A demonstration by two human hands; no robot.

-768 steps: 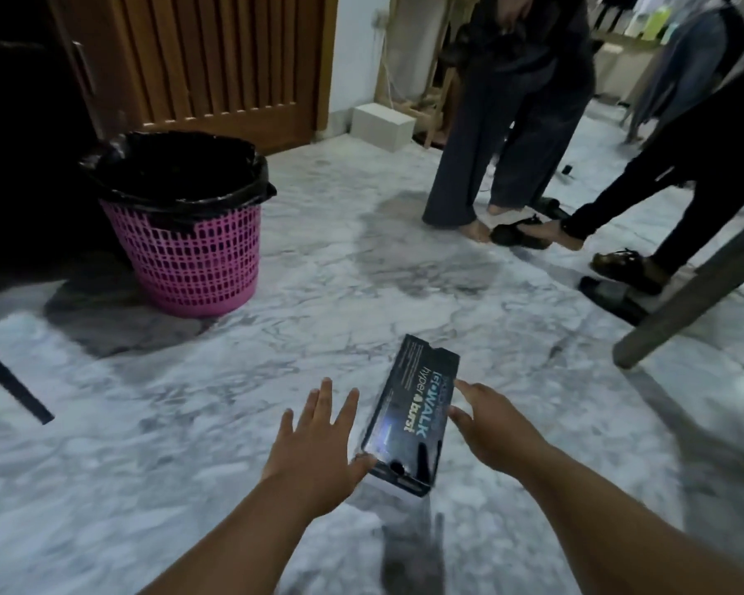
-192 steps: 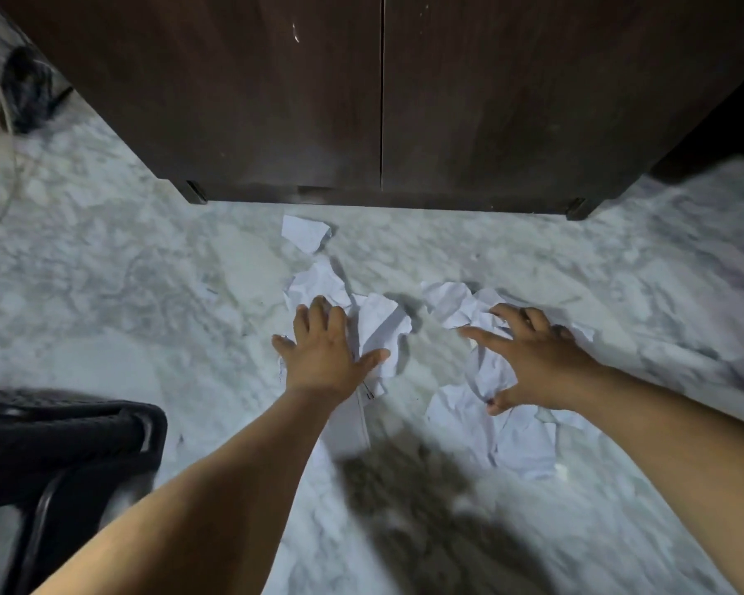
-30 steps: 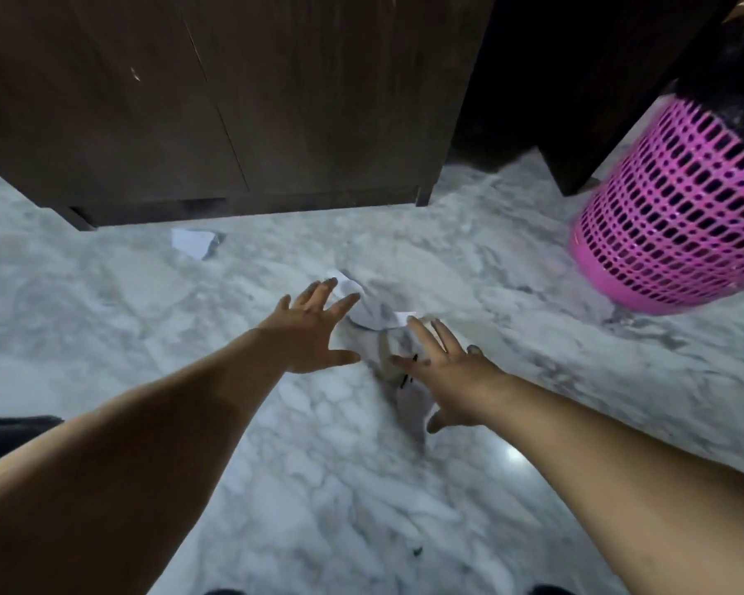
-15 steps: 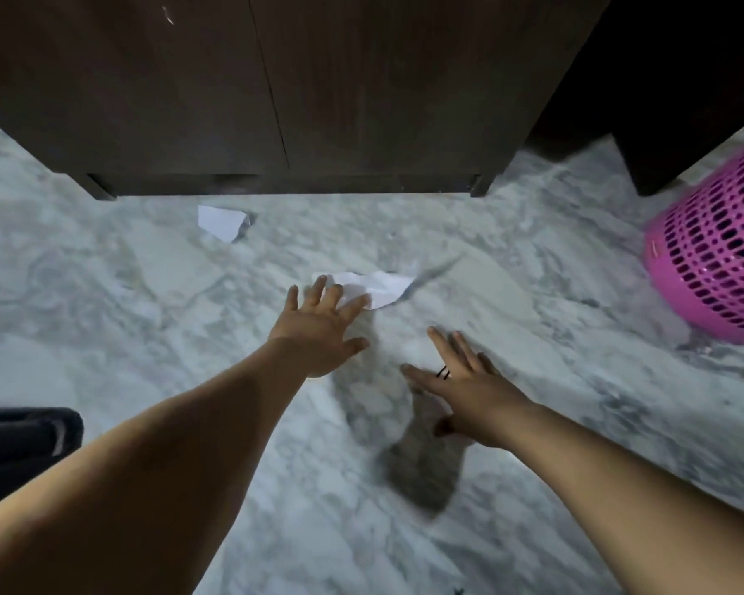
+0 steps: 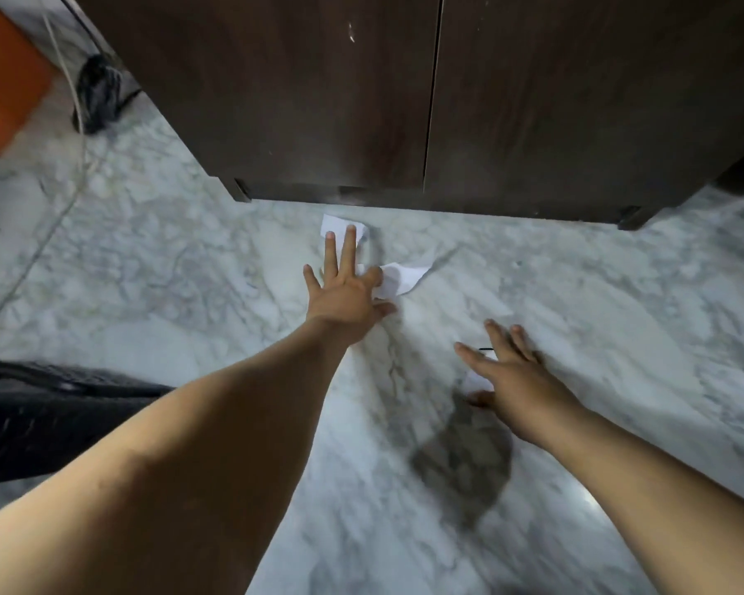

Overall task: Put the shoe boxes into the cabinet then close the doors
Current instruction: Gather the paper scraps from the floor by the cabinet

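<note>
Both cabinet (image 5: 404, 92) doors are sitting shut, and no shoe box is showing anywhere on the marble floor (image 5: 168, 259). The left hand (image 5: 344, 289) is reaching forward, fingers spread and holding nothing, over two paper scraps (image 5: 402, 277) just before the cabinet. The right hand (image 5: 512, 380) is hovering open above another scrap.
</note>
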